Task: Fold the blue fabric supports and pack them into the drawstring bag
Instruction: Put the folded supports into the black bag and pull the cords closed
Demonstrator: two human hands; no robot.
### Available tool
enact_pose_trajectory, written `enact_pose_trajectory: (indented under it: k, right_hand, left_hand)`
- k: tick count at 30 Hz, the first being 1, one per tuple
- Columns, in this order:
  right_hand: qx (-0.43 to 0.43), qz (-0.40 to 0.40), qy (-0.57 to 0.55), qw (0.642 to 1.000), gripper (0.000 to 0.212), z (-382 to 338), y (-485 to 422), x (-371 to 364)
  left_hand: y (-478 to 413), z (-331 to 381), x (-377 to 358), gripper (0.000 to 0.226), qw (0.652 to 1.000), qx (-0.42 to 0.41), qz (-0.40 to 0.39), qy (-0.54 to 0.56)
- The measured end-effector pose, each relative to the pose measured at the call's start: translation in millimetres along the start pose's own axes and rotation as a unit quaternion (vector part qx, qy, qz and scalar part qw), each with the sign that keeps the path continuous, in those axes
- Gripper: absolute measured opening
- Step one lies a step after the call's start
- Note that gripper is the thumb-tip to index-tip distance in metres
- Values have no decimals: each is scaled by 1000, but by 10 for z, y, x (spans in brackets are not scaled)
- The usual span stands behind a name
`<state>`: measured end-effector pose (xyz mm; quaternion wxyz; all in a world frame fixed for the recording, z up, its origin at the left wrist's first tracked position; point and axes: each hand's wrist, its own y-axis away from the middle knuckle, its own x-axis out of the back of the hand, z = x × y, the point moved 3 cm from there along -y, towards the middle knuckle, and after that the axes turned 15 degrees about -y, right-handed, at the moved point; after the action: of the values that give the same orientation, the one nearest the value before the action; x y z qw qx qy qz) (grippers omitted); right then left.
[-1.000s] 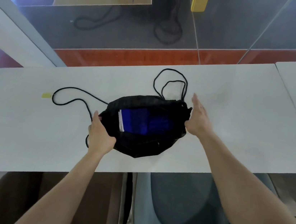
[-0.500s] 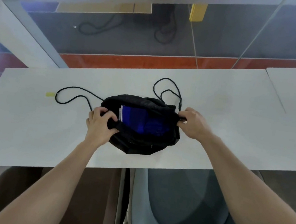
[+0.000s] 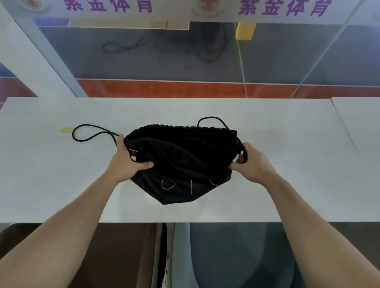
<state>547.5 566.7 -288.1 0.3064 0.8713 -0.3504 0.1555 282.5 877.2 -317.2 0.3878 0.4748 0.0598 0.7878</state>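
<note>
Closing step, by the look of it: one black bag [image 3: 179,164] on the white bench [image 3: 35,172], mouth gathered, no blue supports visible, presumably inside. Left hand [image 3: 126,159] pinching the bag's left rim; right hand [image 3: 251,164] gripping the right rim and cord. Next: pull both cords [image 3: 93,133] outward to cinch. Two cord loops, two hands.

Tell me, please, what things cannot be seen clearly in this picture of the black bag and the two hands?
- Blue fabric supports: none visible in the head view; the black drawstring bag covers its own inside.
- Left hand fingertips: tucked into the bag's fabric.
- Right hand fingertips: behind the bag's corner.
- Pale marks on the bag's front: too small to read.
- Cord: its end runs behind the left hand.
</note>
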Motion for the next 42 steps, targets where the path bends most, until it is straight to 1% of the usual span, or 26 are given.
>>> enact_pose_trajectory:
  k: [1,3,6,8,9,12,14,16,17,18,19,20,21,22,24,26,27,28,30,32,33,35,37,38,40,42]
  right_hand:
    - [8,0,6,1000,31,-35,-11,-37]
    - [26,-13,43,999,40,-94,-21,-57]
    - [56,11,49,997,60,-231,33,32]
    - [80,74,22,994,61,-336,66,121]
    - [99,106,22,989,60,-398,91,162]
    - [132,169,40,976,55,-421,159,381]
    - [88,226,-1,970,52,-179,209,708]
    - [19,261,-38,965,55,136,286,981]
    - [-12,233,-53,971,50,256,296,998]
    - [-45,179,-71,980,38,323,295,921]
    - [-70,112,-93,987,27,344,297,783]
    - [-92,53,-118,987,27,343,285,621]
    - [-96,9,-138,986,30,302,280,458]
    - [-90,-21,-154,984,28,220,291,318]
    - [-60,-36,-160,985,23,41,305,147]
    - [-31,-26,-104,994,44,-144,309,104]
    - [-19,-7,-68,997,55,-231,310,115]
    - [-6,13,-41,999,61,-309,303,137]
    - [31,48,-19,998,63,-431,287,187]
    - [60,75,-30,995,61,-501,274,249]
    - [71,81,-42,993,60,-500,263,277]
    - [78,80,-68,991,58,-484,258,325]
    - [75,73,-89,991,56,-461,264,391]
    - [74,85,-93,989,56,-442,271,463]
    - [70,132,-118,982,55,-356,323,687]
    - [50,170,-165,970,54,-151,386,959]
  left_hand:
    - [-24,-14,6,116,1000,-4,7,-20]
    - [-11,47,99,88,995,-27,23,-89]
    - [76,188,387,81,969,-25,41,-242]
    - [116,300,569,88,945,-23,88,-313]
    - [115,342,620,86,945,-28,99,-311]
    - [2,254,749,70,970,-29,117,-211]
    - [-48,-23,979,64,972,21,146,-183]
    - [19,-286,1167,65,958,91,163,-217]
    - [72,-316,1147,63,957,108,156,-220]
    - [112,-284,1067,57,966,102,135,-197]
    - [146,-194,939,43,979,91,99,-155]
    - [168,-72,780,29,990,68,52,-108]
    - [179,46,637,28,997,49,7,-59]
    - [177,143,513,35,999,24,-20,-27]
    - [228,333,373,39,998,-14,-33,-52]
    - [261,488,373,44,982,-54,-18,-178]
    - [258,537,381,45,972,-65,-26,-223]
    - [241,584,387,43,968,-72,-47,-236]
    - [221,666,405,40,967,-79,-85,-227]
    - [207,740,464,50,969,-97,-84,-212]
    - [207,768,495,52,975,-101,-84,-178]
    - [194,789,536,51,991,-95,-90,-42]
    - [185,822,602,50,993,-55,-57,90]
    - [172,835,674,51,992,-34,-15,123]
    - [160,805,892,53,989,-24,77,128]
    - [171,714,1103,56,988,-42,120,86]
